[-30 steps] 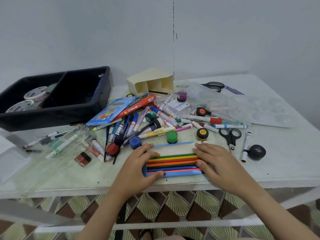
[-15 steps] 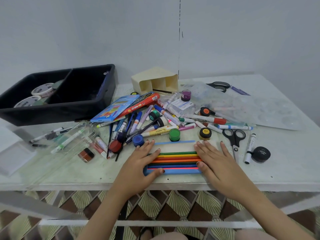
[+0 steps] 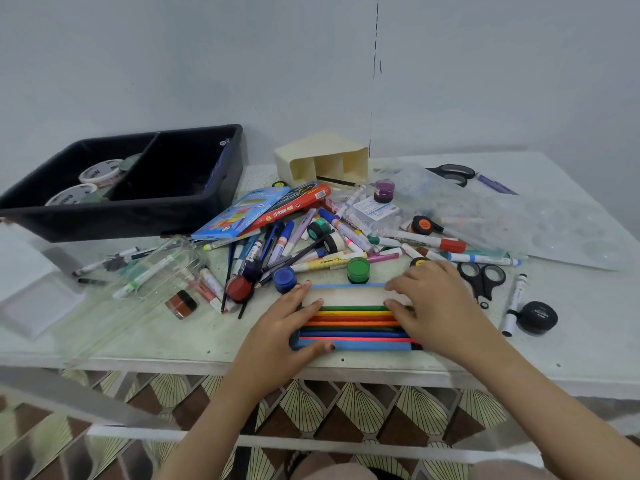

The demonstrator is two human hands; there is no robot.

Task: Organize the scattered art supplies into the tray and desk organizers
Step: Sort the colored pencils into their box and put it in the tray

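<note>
Nearest the front edge of the counter (image 3: pixel 194 341) lies the blue pencil box (image 3: pixel 363 347), open, with its coloured pencils (image 3: pixel 349 322) side by side. The left hand (image 3: pixel 287 327) lies flat over the box's left end, fingers straight and thumb against its near wall, seemingly to stop it sliding. The right hand (image 3: pixel 440 306) covers the box's right end with fingers bent, tips on the white flap (image 3: pixel 349 296) and the pencil ends. Its thumb is hidden, so I cannot tell whether it pinches or merely presses. I judge the pencils are being squared up so the box can be shut. Half a second ago the right hand lay flatter with fingers spread; now it has curled and reached further over the box, while the left has hardly shifted. Just behind the box stand a green paint pot (image 3: pixel 358 269) and a blue paint pot (image 3: pixel 284 279); to its right lie black scissors (image 3: pixel 482 277). Well behind it to the left sits the black tray (image 3: pixel 145 220), and straight behind it the cream organizer (image 3: pixel 311 157) lies on its side
</note>
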